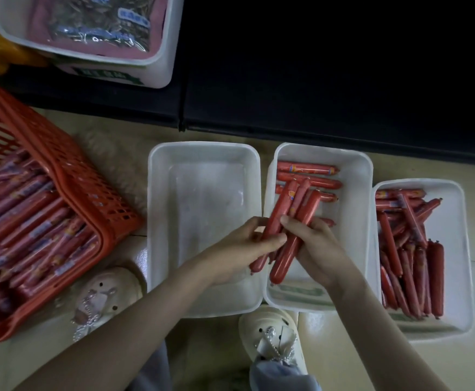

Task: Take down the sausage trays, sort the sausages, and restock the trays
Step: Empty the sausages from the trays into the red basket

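left hand (244, 244) + right hand (319, 246): fingers of both clamped on sausage bundle (292, 210) | bundle over middle tray (363, 210), long axis slanting away-right | laid sausages (306, 168) lie crosswise | bundle likely needs turning to match; right hand nearer

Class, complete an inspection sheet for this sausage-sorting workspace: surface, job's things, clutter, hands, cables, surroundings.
Surface: pale floor.
Job's things: left tray empty; middle tray holds few sausages; right tray holds many; red basket full of sausages.
Clutter: white bin of packets, upper left.
Hands: left hand and right hand both grip a sausage bundle above the middle tray.
Cables: nothing seen.
Surroundings: dark shelf base; pale shoes.
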Motion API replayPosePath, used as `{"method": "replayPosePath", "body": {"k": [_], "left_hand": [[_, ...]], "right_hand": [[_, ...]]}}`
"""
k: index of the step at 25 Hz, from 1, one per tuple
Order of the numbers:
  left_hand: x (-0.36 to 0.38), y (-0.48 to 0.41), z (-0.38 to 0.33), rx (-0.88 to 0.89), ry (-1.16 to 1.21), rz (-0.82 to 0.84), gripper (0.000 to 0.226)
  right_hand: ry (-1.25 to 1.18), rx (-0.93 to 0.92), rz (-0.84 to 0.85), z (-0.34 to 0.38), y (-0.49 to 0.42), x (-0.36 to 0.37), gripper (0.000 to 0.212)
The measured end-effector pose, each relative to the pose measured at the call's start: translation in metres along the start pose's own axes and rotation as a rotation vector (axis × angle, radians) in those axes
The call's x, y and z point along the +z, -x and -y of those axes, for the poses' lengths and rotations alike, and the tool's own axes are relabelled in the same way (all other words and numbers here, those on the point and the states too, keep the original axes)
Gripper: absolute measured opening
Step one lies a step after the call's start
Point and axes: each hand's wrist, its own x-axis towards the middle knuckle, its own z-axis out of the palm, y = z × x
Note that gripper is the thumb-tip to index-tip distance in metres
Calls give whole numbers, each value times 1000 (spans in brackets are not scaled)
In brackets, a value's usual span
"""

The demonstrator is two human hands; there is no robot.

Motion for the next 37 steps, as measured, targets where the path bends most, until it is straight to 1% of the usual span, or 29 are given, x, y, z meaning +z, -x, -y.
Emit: {"method": "replayPosePath", "body": {"k": [1, 3, 5, 7, 10, 13, 17, 20, 23, 24, 27, 30, 32, 34, 35, 36, 37], "left_hand": [[0, 3, -2, 21, 28, 35, 33], [-5, 10, -7, 47, 50, 42, 27], [-15, 14, -8, 36, 81, 41, 26], [-23, 17, -8, 15, 91, 48, 28], [-28, 21, -10, 22, 96, 28, 23], [-32, 20, -8, 34, 58, 12, 26], [-33, 27, -13, 31, 43, -14, 27], [-39, 50, -32, 59, 61, -7, 26], [-44, 92, -60, 173, -5, -37, 37], [-46, 108, -68, 225, -29, -72, 36], [-59, 158, -84, 355, -66, -189, 23], [-95, 206, -84, 429, 14, -258, 19], [-124, 235, -76, 445, 64, -298, 17], [-154, 261, -64, 435, 93, -341, 11], [-172, 273, -56, 427, 113, -365, 9], [-189, 284, -45, 414, 138, -399, 8], [-209, 295, -33, 392, 177, -451, 10]], "right_hand": [[2, 7, 40, -1, 4, 7, 27], [17, 5, 104, 0, 7, 19, 28], [17, 10, 155, 3, 8, 25, 31], [72, 1, 176, 5, 7, 28, 31], [195, -56, 152, 7, 4, 31, 27], [204, -69, 84, 9, 2, 37, 24], [102, -66, -22, 8, 4, 55, 20], [-53, -127, -38, 22, 11, 81, 18], [-183, -181, 17, 50, 29, 120, 23], [-202, -185, 35, 59, 36, 135, 26], [-128, -225, 109, 80, 54, 188, 27], [1, -238, 202, 80, 61, 249, 26], [0, -177, 282, 71, 60, 292, 32], [-83, -71, 346, 59, 52, 333, 34], [-117, -57, 354, 53, 45, 351, 35], [-102, -80, 351, 43, 34, 368, 31], [10, -150, 340, 28, 17, 381, 24]]}}
